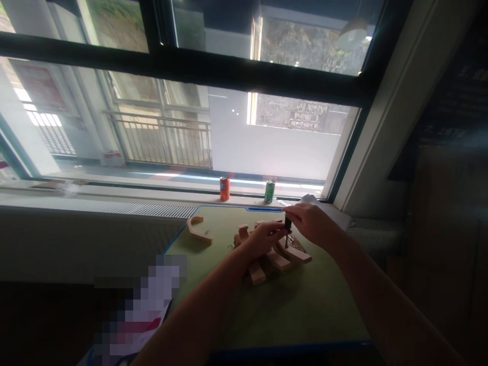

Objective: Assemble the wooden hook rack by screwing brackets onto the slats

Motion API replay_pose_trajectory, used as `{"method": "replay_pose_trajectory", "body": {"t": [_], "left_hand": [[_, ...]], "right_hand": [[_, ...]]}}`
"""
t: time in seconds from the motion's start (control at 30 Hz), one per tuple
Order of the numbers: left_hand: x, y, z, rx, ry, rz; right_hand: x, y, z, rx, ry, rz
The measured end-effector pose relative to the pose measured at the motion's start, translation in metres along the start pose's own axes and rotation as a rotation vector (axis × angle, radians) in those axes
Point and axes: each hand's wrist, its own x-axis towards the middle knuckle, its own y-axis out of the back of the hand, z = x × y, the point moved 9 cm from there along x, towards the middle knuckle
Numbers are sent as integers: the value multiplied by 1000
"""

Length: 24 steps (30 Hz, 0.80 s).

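Note:
A screwdriver point(287, 222) with a black handle stands nearly upright, its tip down on a pale wooden piece point(299, 254). My right hand point(307, 219) is closed over the top of the handle. Lower down, the curled fingers of my left hand point(265, 238) meet at the same screwdriver. Beneath my left hand lie several more curved wooden pieces, among them a wooden block point(256, 274) that points towards me. They look joined into one assembly, but my hand and forearm cover part of it. Whether a screw sits under the tip is too small to tell.
The green table point(305, 310) has a blue edge. One loose curved wooden piece point(199, 233) lies at its back left. On the windowsill stand an orange can point(224, 189) and a green can point(270, 191). A radiator point(114, 239) runs below the window.

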Motion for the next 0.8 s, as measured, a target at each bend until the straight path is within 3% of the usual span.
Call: {"method": "replay_pose_trajectory", "body": {"t": [0.13, 0.23, 0.47, 0.57, 0.67, 0.8], "left_hand": [[-3, 7, -4, 156, 62, 90], [-3, 7, -5, 185, 40, 94], [-1, -3, 1, 48, -7, -2], [-3, 2, -8, 84, 80, 51], [-3, 9, -9, 100, 75, 111], [-1, 8, -1, 2, 5, 78]], "right_hand": [[1, -2, 13, -154, -116, -26], [1, -4, 9, -231, -119, -36], [0, -10, 13, 7, -82, -89], [4, -14, 20, -164, -137, -91], [5, -15, 19, -274, -158, -69], [2, -14, 13, -42, -73, -30]]}}
